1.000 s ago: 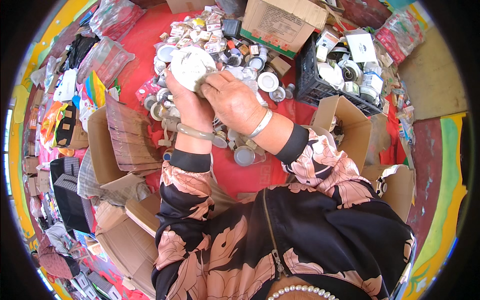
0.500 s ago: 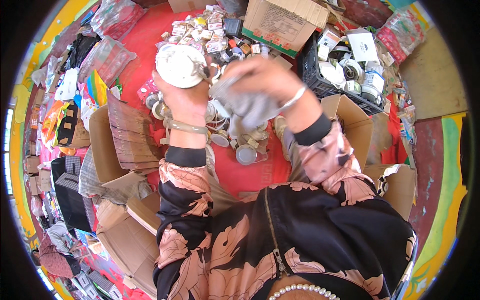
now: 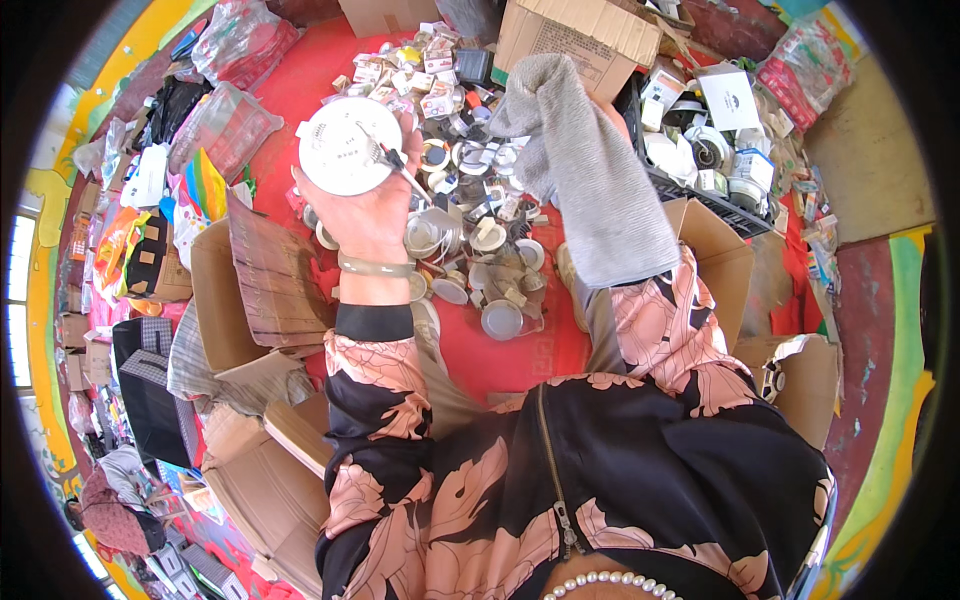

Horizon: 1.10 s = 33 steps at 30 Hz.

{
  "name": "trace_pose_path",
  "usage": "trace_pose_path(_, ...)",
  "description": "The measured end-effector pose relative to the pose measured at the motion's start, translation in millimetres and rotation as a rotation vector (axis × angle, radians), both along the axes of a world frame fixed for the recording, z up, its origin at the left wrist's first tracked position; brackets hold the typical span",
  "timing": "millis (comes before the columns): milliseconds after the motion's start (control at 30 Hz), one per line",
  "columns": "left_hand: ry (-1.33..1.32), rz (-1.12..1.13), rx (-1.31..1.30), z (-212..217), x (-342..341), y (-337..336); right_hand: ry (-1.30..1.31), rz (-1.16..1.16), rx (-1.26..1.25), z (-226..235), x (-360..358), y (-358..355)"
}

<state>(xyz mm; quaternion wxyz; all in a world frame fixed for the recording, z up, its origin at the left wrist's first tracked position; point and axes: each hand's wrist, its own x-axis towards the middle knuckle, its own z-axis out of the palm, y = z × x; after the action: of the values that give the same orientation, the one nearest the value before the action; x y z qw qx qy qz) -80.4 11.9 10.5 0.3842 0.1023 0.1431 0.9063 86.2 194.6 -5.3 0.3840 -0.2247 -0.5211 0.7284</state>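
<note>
My left hand [image 3: 362, 222] is closed on a round white downlight [image 3: 345, 150], its flat back facing up. A short cable [image 3: 410, 178] with dark connectors hangs from the downlight over my fingers. On the right, a grey cloth [image 3: 608, 180] drapes from my right hand [image 3: 611, 116], which is mostly hidden behind it. The cloth hangs down over my wrist and stays apart from the downlight. Beyond and below both hands lies a heap of used lamps [image 3: 487, 235] and small parts.
Small boxes [image 3: 437, 60] are piled at the far side. A black crate [image 3: 690, 190] of lamps stands at right, beside a large carton [image 3: 580, 45]. Open cartons [image 3: 225, 300] flank me on the red floor covering [image 3: 465, 350]. At lower left, another person [image 3: 115, 515] is visible.
The cloth has moved away from the downlight, to the right and up, and now hangs spread out. My left hand keeps the downlight, shifted slightly left with its flat back turned more into view.
</note>
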Motion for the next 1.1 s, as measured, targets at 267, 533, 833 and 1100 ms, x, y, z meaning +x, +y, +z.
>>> trace_pose_path(267,0.070,0.004,-0.140,9,32,10,-0.012,0.084,0.481,12,-36,-50)
trace_pose_path(533,0.142,-0.162,-0.183,10,41,11,-0.040,0.037,0.402,7,-37,-63)
trace_pose_path(833,0.160,-0.330,-0.243,-3,34,10,-0.182,0.227,0.644,31,-12,-37)
trace_pose_path(1100,0.136,-0.044,-0.405,-33,22,19,0.002,-0.449,1.729,29,-17,-54)
